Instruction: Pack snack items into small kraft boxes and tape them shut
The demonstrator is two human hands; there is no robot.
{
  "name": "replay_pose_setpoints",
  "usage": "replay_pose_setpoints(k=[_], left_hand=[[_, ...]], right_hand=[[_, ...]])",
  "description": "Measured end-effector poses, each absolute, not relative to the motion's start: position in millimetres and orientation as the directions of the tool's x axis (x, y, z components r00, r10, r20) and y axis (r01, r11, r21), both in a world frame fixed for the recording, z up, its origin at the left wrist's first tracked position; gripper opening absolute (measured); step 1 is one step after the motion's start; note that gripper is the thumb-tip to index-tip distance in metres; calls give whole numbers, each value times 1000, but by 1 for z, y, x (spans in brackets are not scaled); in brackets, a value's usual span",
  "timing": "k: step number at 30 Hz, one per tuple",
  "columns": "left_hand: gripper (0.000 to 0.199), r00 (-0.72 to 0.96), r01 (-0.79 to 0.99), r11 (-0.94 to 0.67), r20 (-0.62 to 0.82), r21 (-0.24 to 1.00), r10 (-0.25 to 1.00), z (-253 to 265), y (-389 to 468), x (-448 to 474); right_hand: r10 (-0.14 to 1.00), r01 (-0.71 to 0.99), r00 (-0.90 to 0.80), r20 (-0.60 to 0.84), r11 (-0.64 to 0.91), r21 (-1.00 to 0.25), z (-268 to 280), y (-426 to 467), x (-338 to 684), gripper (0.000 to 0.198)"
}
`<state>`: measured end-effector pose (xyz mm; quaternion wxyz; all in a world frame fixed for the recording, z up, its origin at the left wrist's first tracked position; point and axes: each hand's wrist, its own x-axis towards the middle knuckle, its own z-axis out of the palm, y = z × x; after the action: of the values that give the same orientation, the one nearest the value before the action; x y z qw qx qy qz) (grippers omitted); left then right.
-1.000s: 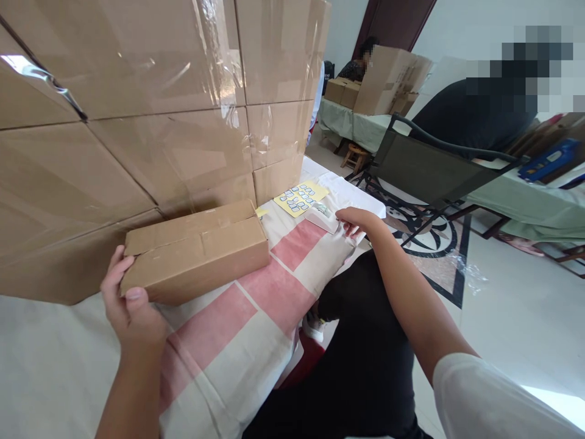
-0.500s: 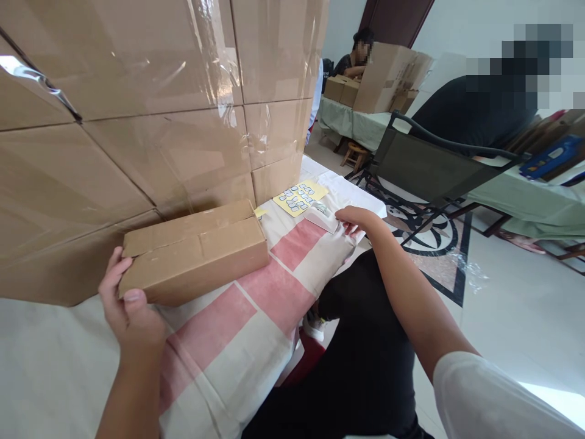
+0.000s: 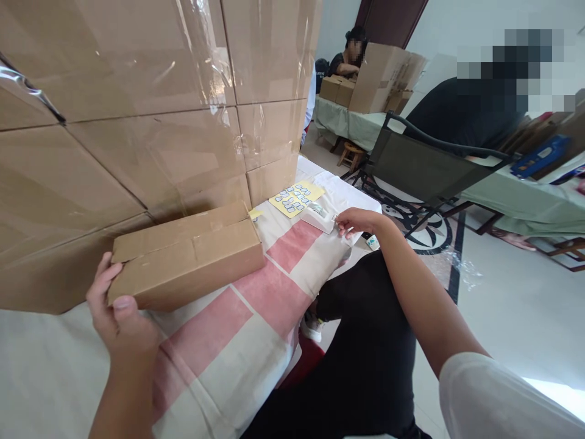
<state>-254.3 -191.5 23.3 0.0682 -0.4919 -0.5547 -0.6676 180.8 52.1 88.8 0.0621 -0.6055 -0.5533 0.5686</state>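
My left hand (image 3: pixel 121 314) grips the near-left end of a long closed cardboard box (image 3: pixel 192 253), thumb on the front edge and fingers round the far side. The box lies on the cloth-covered table, its top flaps meeting along a seam. Farther right stands a white tape dispenser (image 3: pixel 319 219) with a roll of clear tape. My right hand (image 3: pixel 351 221) is at the dispenser's front end, thumb and fingers pinched together on what looks like the tape's loose end. A yellow sheet of stickers (image 3: pixel 296 199) lies flat just behind the dispenser.
A tall stack of taped cartons (image 3: pixel 159 146) walls off the left and back. The pink-and-white tablecloth (image 3: pixel 219 329) drops at the right edge by my knee. Beyond it stand a folding chair (image 3: pixel 434 161) and a green-covered table (image 3: pixel 347 125), with two people nearby.
The view has shifted slightly, so most things appear a little farther left. My right hand stays at the dispenser's front with its fingers drawn in; my left hand still holds the box.
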Motion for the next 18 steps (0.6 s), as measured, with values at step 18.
replay_pose_setpoints(k=[18], left_hand=[[39,-435,736,-259,729,626,528,39,-196,-242]], right_hand=[[779,546,-406,-479,-213,-810,65,55,194,18]])
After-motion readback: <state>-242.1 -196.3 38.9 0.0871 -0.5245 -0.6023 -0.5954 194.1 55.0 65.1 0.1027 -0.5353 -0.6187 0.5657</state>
